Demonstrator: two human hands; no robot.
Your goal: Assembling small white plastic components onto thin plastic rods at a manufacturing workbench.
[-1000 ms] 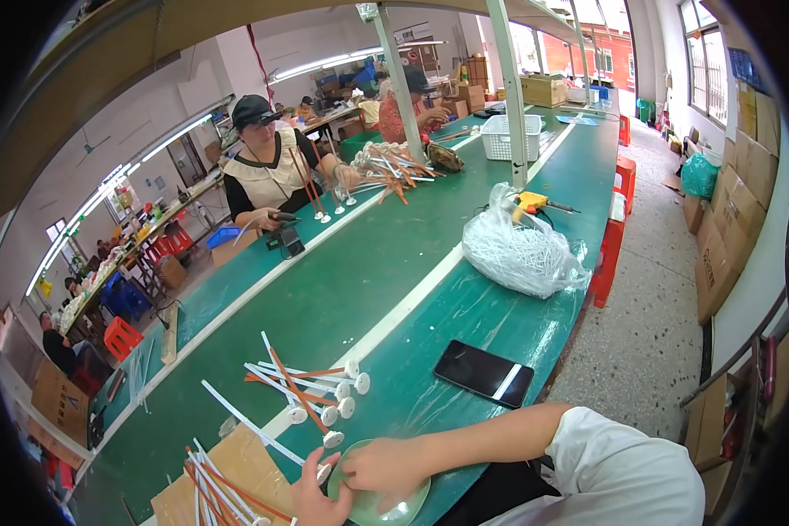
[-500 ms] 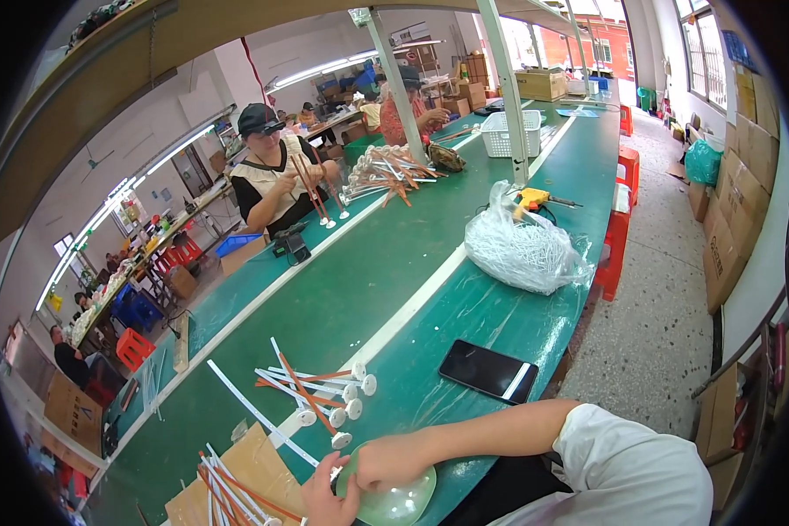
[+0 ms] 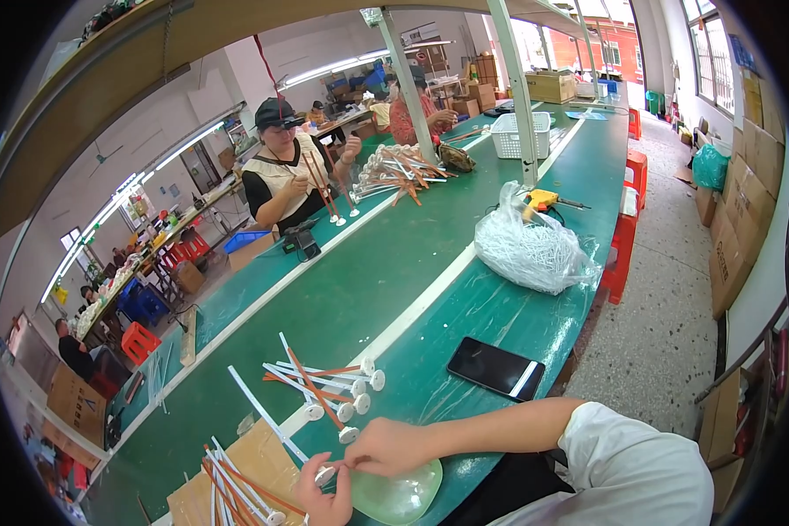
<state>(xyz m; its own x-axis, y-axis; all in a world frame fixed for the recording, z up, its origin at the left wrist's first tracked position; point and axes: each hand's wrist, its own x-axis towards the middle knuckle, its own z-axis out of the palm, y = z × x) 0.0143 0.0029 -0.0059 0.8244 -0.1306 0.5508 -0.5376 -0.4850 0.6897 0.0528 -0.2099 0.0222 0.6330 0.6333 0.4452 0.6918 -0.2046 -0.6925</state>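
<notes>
My left hand (image 3: 326, 493), low in the picture, pinches a long white stick (image 3: 267, 412) near its round white end piece, which shows between thumb and fingers. The stick slants up and away to the left. My right hand (image 3: 384, 449) has its fingertips pressed together right beside that end; whatever they grip is too small or hidden to name. Beneath my right wrist lies a pale green translucent dish (image 3: 403, 500). A bunch of white and brown sticks with round white ends (image 3: 324, 390) lies just beyond my hands.
More sticks (image 3: 237, 491) lie on a cardboard sheet (image 3: 188, 500) at left. To the right is a black phone (image 3: 495, 368). Farther off are a clear bag of white pieces (image 3: 535, 250), a yellow glue gun (image 3: 543, 200) and a white basket (image 3: 519, 136). A co-worker (image 3: 280, 167) handles brown sticks across the table.
My right hand has drawn back from over the dish to the left hand's fingertips. The white end piece now shows between my left fingers. The co-worker's one hand has risen.
</notes>
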